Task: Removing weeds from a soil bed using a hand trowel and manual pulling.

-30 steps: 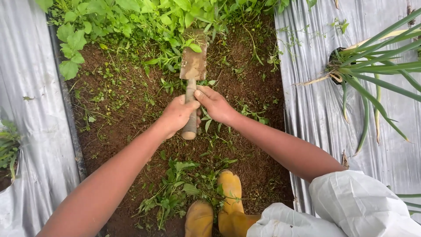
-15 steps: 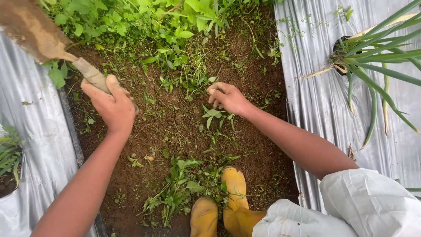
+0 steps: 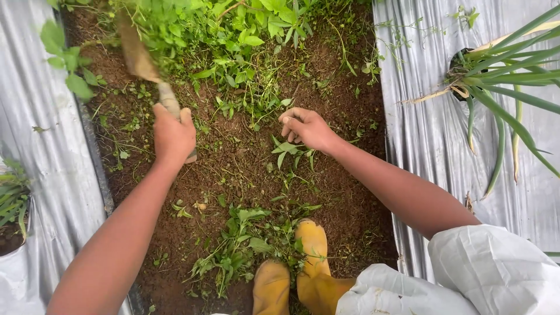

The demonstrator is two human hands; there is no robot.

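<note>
Trowel (image 3: 143,64): wooden handle, blade matt and soil-caked, probably metal under the blur. Mulch sheeting (image 3: 434,140): silvery plastic, glossy, wrinkled. Soil (image 3: 233,169): brown, crumbly, matt. Boots (image 3: 291,274): yellow rubber, smooth, dirt-smeared. Garment (image 3: 484,274): white cloth, soft sheen.

The left hand (image 3: 173,135) is closed in a fist, knuckles up, its bare forearm running straight down toward the lower left corner; the right hand (image 3: 307,127) hangs palm down with fingers (image 3: 290,123) curled loosely inward and empty, wrist slightly bent; its bare forearm slants down to the lower right, where a white sleeve (image 3: 496,268) covers the upper arm; the two hands are held apart at about the same height.
</note>
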